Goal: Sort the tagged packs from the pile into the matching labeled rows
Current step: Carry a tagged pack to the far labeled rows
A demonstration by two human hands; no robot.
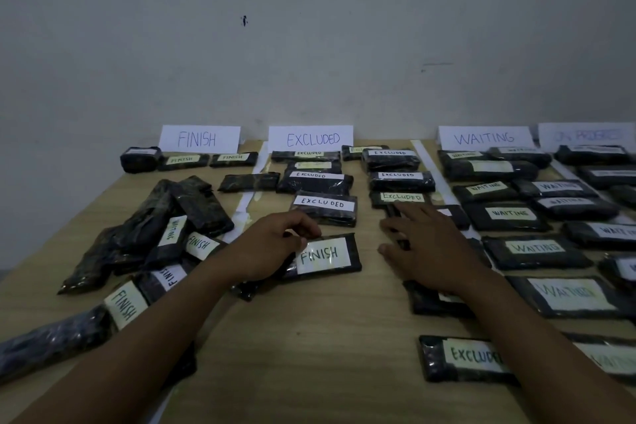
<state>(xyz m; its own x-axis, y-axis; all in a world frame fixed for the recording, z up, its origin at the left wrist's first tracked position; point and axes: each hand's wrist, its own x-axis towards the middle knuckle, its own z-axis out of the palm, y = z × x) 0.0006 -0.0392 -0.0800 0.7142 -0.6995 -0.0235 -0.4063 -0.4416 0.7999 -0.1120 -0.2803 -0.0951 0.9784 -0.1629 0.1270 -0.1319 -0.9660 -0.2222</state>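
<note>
Two bare forearms over the near edge of a pale wood-grain table point(309, 337), in dim light throughout. Nearest on the right, partly under the right forearm: a stray EXCLUDED pack point(461, 358), tag up, well short of its row. Nearest on the left: the pile point(155, 234), dark packs heaped and crossing at angles, with FINISH and WAITING tags among them and other tags hidden.

Mid-table, just right of the pile: the FINISH pack point(327, 255), flat on the wood, tag up, in the lane below the EXCLUDED packs point(323, 205). At its upper left corner, the left hand point(272, 244), fingers curled, thumb and fingertips pinching that corner. Beside it but apart from it, the right hand point(430, 248), palm down, fingers straight and spread, resting on dark packs mostly covered by it, their tags not readable.

Right of that hand: WAITING packs point(537, 248) in crowded rows, many touching or overlapping. Beyond the hands: more packs tagged EXCLUDED, in two short columns. Far left, near the wall: FINISH-row packs point(234, 158) side by side. Between lanes: white paper strips point(430, 165).

Along the back edge, upright: FINISH sign point(199, 138), EXCLUDED sign point(311, 139), WAITING sign point(485, 138), and a fourth sign point(585, 135) too blurred to read. Behind everything, a plain grey wall point(309, 45) with a small dark mark point(244, 21).
</note>
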